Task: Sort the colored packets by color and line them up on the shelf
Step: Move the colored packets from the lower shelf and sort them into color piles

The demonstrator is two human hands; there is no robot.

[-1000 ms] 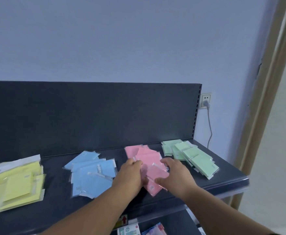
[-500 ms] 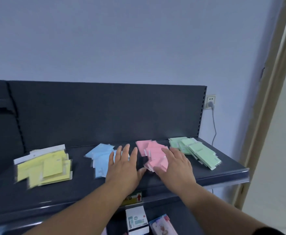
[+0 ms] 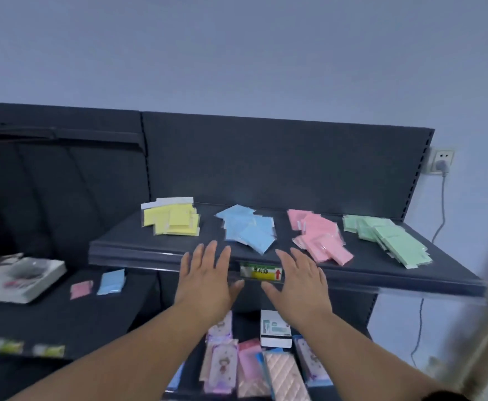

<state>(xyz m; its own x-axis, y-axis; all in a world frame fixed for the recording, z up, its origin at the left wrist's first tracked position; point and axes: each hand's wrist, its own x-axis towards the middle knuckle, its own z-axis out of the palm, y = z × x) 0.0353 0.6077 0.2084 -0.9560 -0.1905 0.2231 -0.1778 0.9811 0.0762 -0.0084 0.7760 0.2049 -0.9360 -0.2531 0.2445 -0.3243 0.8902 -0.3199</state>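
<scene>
Across the middle of the frame, on the dark shelf [image 3: 381, 274], four heaps lie side by side: yellow packets [image 3: 173, 219] at the left, then blue packets [image 3: 248, 231], pink packets [image 3: 321, 241], and green packets [image 3: 390, 238] at the right. Each heap has one colour only, but the packets inside it overlap at many angles. So I judge that the sorting is nearly done and the lining up is not.

Both my hands are in front of the shelf's front edge, just below the heaps, with fingers straight and spread, holding nothing. My left hand [image 3: 208, 273] is below the blue heap and my right hand [image 3: 297, 276] is below the pink heap. The price label [image 3: 261, 272] shows between them. Whether my fingertips touch the edge, I cannot tell.

At the lower left of the frame, on a lower shelf [image 3: 63, 319], two strays lie well apart from the heaps: a loose pink packet [image 3: 81, 288] and, just to its right, a loose blue packet [image 3: 111, 282]. They lie to the left of and below my left hand, which is the nearer one. The long side of the blue one seems to run from near to far, a little tilted. I think the left hand should fetch them.
</scene>
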